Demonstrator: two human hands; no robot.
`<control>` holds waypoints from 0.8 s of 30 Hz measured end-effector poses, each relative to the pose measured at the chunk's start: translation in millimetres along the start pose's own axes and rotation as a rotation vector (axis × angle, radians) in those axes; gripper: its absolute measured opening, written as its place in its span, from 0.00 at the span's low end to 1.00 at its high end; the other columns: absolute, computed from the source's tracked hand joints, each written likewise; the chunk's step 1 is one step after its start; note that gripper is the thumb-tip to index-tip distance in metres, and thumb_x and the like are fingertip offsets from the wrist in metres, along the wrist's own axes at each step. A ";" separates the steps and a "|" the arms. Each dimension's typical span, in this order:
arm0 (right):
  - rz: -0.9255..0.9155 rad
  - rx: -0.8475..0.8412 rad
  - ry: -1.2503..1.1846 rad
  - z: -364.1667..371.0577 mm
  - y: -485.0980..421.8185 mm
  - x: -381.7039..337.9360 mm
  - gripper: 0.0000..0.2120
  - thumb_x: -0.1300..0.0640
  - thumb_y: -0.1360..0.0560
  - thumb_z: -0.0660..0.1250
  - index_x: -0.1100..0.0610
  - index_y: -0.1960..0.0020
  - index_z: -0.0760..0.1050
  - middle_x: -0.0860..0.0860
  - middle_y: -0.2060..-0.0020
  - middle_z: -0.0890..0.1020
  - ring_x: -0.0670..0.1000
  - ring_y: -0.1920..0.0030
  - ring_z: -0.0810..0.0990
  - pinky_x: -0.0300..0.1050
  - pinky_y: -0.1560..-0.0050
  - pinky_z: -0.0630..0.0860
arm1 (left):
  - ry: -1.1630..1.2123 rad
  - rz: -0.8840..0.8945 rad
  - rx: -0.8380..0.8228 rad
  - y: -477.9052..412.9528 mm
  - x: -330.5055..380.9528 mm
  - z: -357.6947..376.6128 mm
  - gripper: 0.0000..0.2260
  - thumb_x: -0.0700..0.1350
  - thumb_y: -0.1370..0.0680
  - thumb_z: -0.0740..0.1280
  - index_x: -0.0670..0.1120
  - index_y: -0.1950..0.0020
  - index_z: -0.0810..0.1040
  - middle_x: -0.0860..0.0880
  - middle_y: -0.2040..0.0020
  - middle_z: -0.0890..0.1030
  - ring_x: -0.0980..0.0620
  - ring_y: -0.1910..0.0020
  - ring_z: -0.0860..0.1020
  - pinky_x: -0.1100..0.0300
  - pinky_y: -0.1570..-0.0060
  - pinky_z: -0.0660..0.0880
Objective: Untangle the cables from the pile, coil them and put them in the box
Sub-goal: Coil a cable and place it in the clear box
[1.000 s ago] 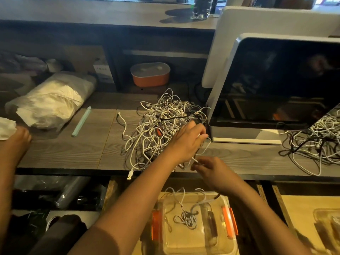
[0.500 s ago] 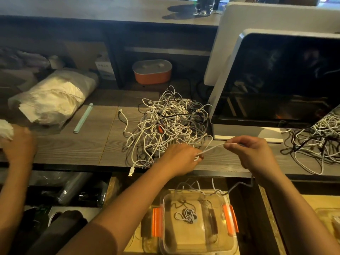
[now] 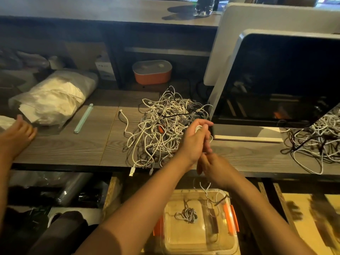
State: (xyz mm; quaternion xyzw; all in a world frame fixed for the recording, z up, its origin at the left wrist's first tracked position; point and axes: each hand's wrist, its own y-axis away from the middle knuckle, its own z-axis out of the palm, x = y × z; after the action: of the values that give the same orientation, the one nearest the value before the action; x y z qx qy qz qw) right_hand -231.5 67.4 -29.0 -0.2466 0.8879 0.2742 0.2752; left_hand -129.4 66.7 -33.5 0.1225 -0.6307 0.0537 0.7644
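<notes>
Right hand (image 3: 213, 168) has swung back in from over by the monitor (image 3: 276, 80) and now sits tucked right under the left hand (image 3: 193, 140), at the desk (image 3: 73, 144) edge. Pile (image 3: 161, 129) sits on the desk just left of them. Box (image 3: 184, 243) is down below the hands with one small coil (image 3: 187, 215) inside. Left hand's fingers are curled round loops of a white cable (image 3: 198, 128), and a loose strand dangles into the box. Right hand's too blurry, can't tell if it's gripping.
</notes>
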 end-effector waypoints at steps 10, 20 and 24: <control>-0.015 -0.007 0.115 -21.6 4.4 10.4 0.08 0.50 0.22 0.64 0.48 0.59 0.75 0.46 0.65 0.78 0.43 0.64 0.76 0.38 0.64 0.71 | -1.257 0.174 0.134 -16.3 -19.8 -25.3 0.14 0.52 0.18 0.54 0.49 0.45 0.76 0.47 0.49 0.74 0.49 0.53 0.74 0.58 0.59 0.64; 0.000 0.275 0.012 -39.9 -1.1 19.2 0.05 0.50 0.26 0.67 0.47 0.61 0.75 0.48 0.66 0.78 0.46 0.64 0.76 0.39 0.66 0.72 | -1.264 0.090 -0.137 6.9 -16.6 -36.8 0.27 0.68 0.26 0.56 0.53 0.35 0.74 0.50 0.44 0.73 0.51 0.46 0.72 0.58 0.54 0.67; -0.024 0.297 -0.017 -49.0 -7.2 24.6 0.03 0.52 0.24 0.65 0.48 0.57 0.75 0.49 0.64 0.78 0.47 0.63 0.76 0.40 0.64 0.71 | -1.341 0.100 -0.173 12.2 -16.9 -39.8 0.18 0.56 0.23 0.64 0.55 0.34 0.72 0.50 0.42 0.76 0.50 0.46 0.75 0.57 0.52 0.71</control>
State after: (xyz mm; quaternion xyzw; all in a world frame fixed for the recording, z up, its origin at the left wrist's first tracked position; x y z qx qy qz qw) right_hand -262.4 24.6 -12.6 -0.2111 0.9133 0.1386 0.3196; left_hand -97.7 89.8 -55.5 0.0387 -0.9754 -0.0493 0.2113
